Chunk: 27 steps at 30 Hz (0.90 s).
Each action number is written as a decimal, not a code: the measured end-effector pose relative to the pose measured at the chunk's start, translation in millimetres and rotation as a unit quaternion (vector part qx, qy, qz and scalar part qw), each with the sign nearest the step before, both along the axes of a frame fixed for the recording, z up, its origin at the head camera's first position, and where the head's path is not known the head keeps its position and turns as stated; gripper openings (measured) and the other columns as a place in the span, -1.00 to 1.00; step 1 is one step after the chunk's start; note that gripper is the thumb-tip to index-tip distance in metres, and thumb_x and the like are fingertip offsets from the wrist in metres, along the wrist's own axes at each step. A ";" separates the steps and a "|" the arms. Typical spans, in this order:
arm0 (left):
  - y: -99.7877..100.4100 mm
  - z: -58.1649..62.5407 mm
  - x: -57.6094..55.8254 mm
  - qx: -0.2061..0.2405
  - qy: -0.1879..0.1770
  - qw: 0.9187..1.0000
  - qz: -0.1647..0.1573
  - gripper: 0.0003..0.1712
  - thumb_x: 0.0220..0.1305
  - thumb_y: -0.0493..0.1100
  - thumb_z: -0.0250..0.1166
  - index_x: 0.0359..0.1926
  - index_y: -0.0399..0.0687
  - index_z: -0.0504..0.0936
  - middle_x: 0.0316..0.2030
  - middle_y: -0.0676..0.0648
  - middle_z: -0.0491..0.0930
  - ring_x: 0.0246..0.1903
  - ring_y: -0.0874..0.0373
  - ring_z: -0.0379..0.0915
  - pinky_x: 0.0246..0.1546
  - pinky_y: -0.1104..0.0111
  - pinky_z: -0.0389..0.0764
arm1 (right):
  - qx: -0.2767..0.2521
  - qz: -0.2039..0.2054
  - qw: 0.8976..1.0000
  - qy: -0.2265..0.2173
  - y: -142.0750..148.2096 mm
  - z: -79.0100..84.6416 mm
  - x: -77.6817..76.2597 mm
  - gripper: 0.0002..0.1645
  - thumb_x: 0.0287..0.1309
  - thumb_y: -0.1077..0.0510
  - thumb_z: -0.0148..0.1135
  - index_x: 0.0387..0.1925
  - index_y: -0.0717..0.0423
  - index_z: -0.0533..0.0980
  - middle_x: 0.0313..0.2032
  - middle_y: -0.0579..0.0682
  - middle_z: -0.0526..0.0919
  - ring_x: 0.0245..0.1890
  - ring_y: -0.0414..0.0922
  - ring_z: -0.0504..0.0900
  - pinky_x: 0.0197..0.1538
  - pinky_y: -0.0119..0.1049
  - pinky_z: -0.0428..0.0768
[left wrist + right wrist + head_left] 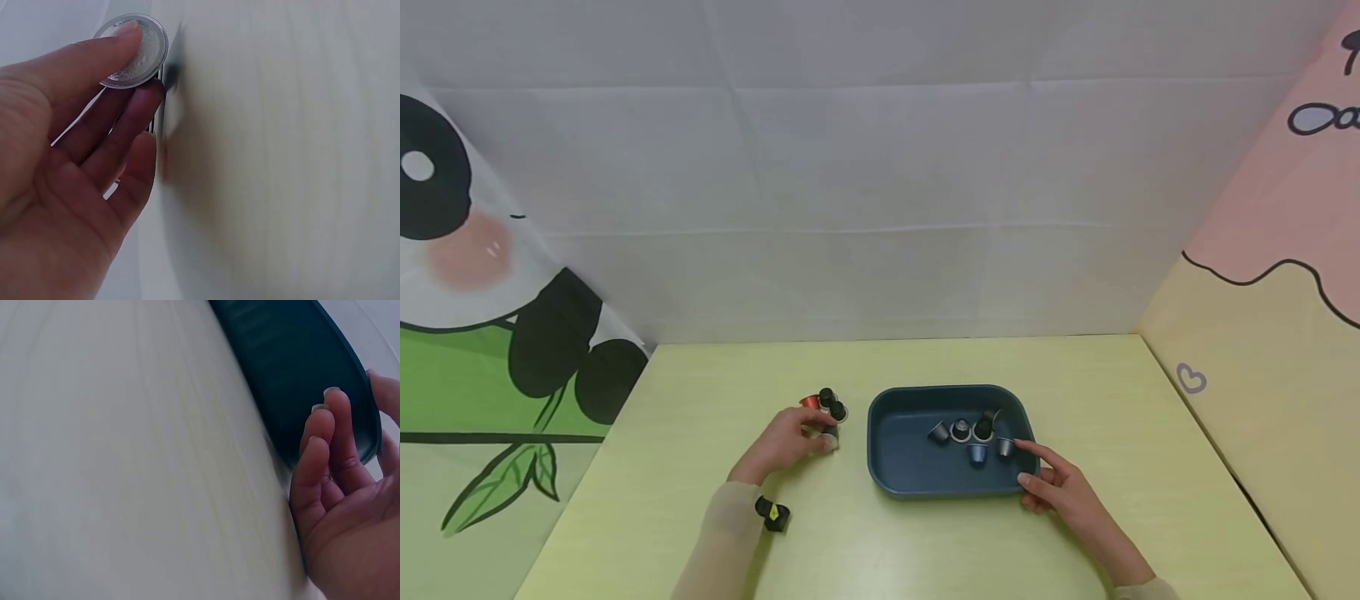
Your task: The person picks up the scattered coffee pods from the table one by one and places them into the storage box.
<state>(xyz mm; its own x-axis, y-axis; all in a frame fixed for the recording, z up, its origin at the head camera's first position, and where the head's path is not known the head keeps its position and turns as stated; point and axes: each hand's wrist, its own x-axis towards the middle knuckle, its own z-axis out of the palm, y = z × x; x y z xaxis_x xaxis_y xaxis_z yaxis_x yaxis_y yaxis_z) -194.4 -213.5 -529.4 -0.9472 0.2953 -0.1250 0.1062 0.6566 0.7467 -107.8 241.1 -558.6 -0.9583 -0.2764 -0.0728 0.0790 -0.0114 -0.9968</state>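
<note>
We see the left hand (788,442) pinching a round, silver, foil-lidded capsule (150,57), the dark-blue, round-cornered rectangular tray (891,454) lying at its three o'clock on a pale-yellow surface (850,546). The tray's long axis runs nine to three; at the three-o'clock end, we find the right hand (1058,492) gripping it.

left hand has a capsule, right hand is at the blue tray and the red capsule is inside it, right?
The red capsule isn't inside the blue tray: the head view shows it on the table, near the left hand. The rest is right.
</note>
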 end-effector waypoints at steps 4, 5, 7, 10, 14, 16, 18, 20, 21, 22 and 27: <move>-0.1 3.7 -0.3 0.002 0.005 1.000 0.002 -0.66 0.13 -0.24 0.51 -0.03 0.01 0.74 -0.17 0.07 0.67 -0.10 0.11 0.53 0.00 0.13 0.55 | -0.005 0.002 1.000 0.003 -0.4 -0.1 -0.5 -0.44 0.34 0.29 0.22 0.34 0.04 0.41 -0.55 0.03 0.58 -0.54 -0.15 0.62 -0.40 -0.32 0.62; 0.1 4.7 -0.4 0.004 0.005 1.000 0.004 -0.65 0.12 -0.24 0.51 -0.03 0.01 0.74 -0.16 0.07 0.67 -0.10 0.11 0.54 0.00 0.13 0.55 | -0.007 0.003 1.000 0.004 -0.6 -0.1 -0.6 -0.44 0.34 0.30 0.22 0.34 0.04 0.41 -0.55 0.02 0.59 -0.54 -0.16 0.61 -0.40 -0.32 0.62; 0.1 6.4 -1.0 0.007 0.009 1.000 0.006 -0.65 0.12 -0.22 0.51 -0.03 0.02 0.74 -0.14 0.05 0.68 -0.10 0.11 0.54 -0.02 0.15 0.56 | -0.007 0.003 1.000 0.005 -0.9 0.3 -0.7 -0.44 0.35 0.30 0.21 0.34 0.04 0.41 -0.55 0.01 0.59 -0.54 -0.17 0.61 -0.40 -0.32 0.62; 0.4 8.9 -1.7 0.012 0.015 1.000 0.006 -0.64 0.12 -0.20 0.52 -0.02 0.03 0.73 -0.13 0.03 0.69 -0.14 0.11 0.56 -0.06 0.18 0.56 | -0.007 0.002 1.000 0.003 -1.6 0.9 -0.3 -0.44 0.35 0.31 0.21 0.34 0.04 0.40 -0.55 0.02 0.58 -0.54 -0.16 0.61 -0.40 -0.32 0.62; 0.6 11.7 -2.3 0.016 0.036 0.999 -0.002 -0.63 0.11 -0.19 0.53 -0.02 -0.01 0.73 -0.13 0.01 0.69 -0.15 0.09 0.59 -0.11 0.21 0.57 | -0.001 0.000 1.000 -0.002 -2.3 0.9 0.3 -0.42 0.35 0.31 0.20 0.37 0.12 0.35 -0.53 0.03 0.59 -0.53 -0.15 0.62 -0.38 -0.31 0.63; 0.7 13.6 -2.1 0.019 0.045 0.999 -0.009 -0.63 0.12 -0.18 0.52 -0.01 -0.01 0.73 -0.11 0.02 0.69 -0.11 0.08 0.59 -0.09 0.19 0.57 | 0.002 -0.002 1.000 -0.005 -2.4 0.4 0.2 -0.41 0.35 0.30 0.20 0.37 0.16 0.33 -0.53 0.02 0.59 -0.53 -0.15 0.62 -0.38 -0.32 0.63; 1.0 15.0 -1.8 0.025 0.051 0.998 -0.014 -0.63 0.13 -0.17 0.52 -0.01 0.00 0.72 -0.10 0.03 0.69 -0.06 0.08 0.59 -0.07 0.18 0.57 | 0.004 -0.002 1.000 -0.006 -2.1 -0.6 0.0 -0.40 0.35 0.29 0.21 0.38 0.19 0.31 -0.53 0.01 0.59 -0.52 -0.16 0.62 -0.38 -0.32 0.63; 2.0 16.7 -1.1 0.031 0.053 0.998 -0.014 -0.63 0.13 -0.16 0.52 0.00 0.03 0.72 -0.09 0.06 0.68 -0.05 0.09 0.58 -0.04 0.16 0.56 | 0.003 -0.001 1.000 -0.006 -2.0 -1.4 0.1 -0.39 0.35 0.29 0.21 0.38 0.20 0.31 -0.52 0.01 0.60 -0.52 -0.17 0.62 -0.38 -0.32 0.62; 2.5 17.6 -0.9 0.034 0.055 0.998 -0.015 -0.63 0.14 -0.16 0.52 0.00 0.04 0.72 -0.08 0.06 0.68 -0.06 0.09 0.58 -0.03 0.16 0.55 | 0.002 -0.001 1.000 -0.006 -1.9 -1.6 0.1 -0.39 0.35 0.29 0.22 0.37 0.21 0.31 -0.52 0.01 0.60 -0.53 -0.17 0.62 -0.38 -0.32 0.63; 3.2 18.9 -0.4 0.037 0.056 0.998 -0.012 -0.64 0.13 -0.16 0.52 -0.01 0.06 0.73 -0.08 0.06 0.68 -0.07 0.08 0.57 -0.04 0.15 0.55 | 0.000 0.001 1.000 -0.003 -1.6 -1.8 0.3 -0.39 0.35 0.29 0.22 0.38 0.20 0.31 -0.52 0.02 0.60 -0.52 -0.16 0.62 -0.38 -0.32 0.63; 7.5 27.6 2.6 0.041 0.062 0.997 0.000 -0.65 0.13 -0.13 0.52 -0.02 0.12 0.74 -0.10 0.08 0.66 -0.13 0.03 0.54 -0.08 0.14 0.54 | -0.004 0.005 1.000 -0.002 -0.5 -1.8 0.7 -0.41 0.35 0.27 0.23 0.37 0.09 0.36 -0.51 0.02 0.61 -0.53 -0.17 0.61 -0.37 -0.32 0.63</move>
